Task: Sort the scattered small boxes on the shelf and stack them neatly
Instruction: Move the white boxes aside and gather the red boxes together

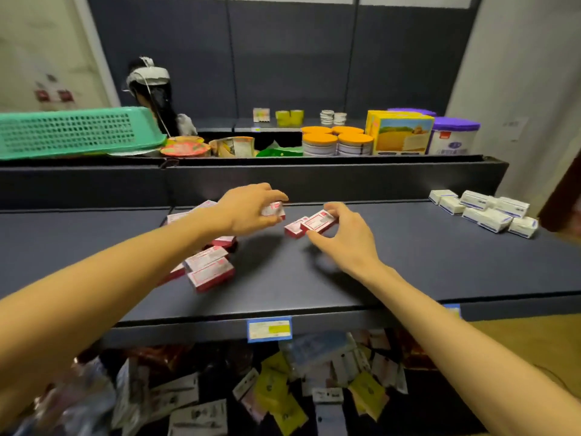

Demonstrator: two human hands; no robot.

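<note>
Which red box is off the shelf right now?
The red box pinched in the left hand, held above the shelf. The pair under the right hand and the cluster near the left forearm all lie on it.

Up top you've got a green plastic basket (pixel 75 132) on the left, orange-lidded tins (pixel 338 143) in the middle, then a yellow carton (pixel 401 133) and a purple-lidded tub (pixel 454 136). Blue price tag (pixel 269 329) on the shelf edge, loose packets (pixel 276 394) heaped below.
</note>
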